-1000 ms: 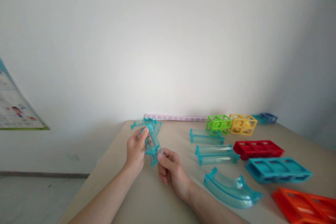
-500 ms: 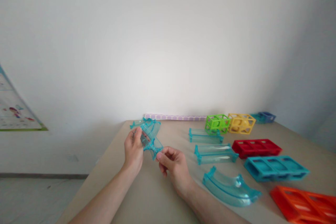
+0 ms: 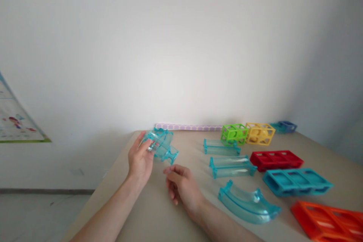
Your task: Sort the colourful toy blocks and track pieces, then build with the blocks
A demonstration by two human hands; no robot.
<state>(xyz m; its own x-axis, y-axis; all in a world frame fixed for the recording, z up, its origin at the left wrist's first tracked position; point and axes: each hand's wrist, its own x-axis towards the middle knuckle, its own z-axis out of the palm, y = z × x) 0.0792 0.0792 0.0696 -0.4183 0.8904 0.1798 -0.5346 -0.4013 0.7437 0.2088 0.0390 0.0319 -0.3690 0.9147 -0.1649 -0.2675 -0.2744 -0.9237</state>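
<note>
A clear teal track piece (image 3: 160,148) is held in my left hand (image 3: 141,157), at the left side of the table. My left thumb and fingers are round its far left end, and its notched end points down to the right. Behind it lies more clear teal plastic (image 3: 167,134), partly hidden. My right hand (image 3: 181,187) is just below the held piece and apart from it. Its fingers are curled, with nothing visible in them.
On the table (image 3: 159,211), to the right, lie two straight teal tracks (image 3: 233,166), a curved one (image 3: 249,202), and red (image 3: 276,160), teal (image 3: 297,181) and orange (image 3: 330,219) frames. Green (image 3: 234,134) and yellow (image 3: 259,134) frames stand behind.
My right hand has let go of the teal piece and moved slightly down. My left hand has opened out somewhat and moved left, and the piece has turned in it.
</note>
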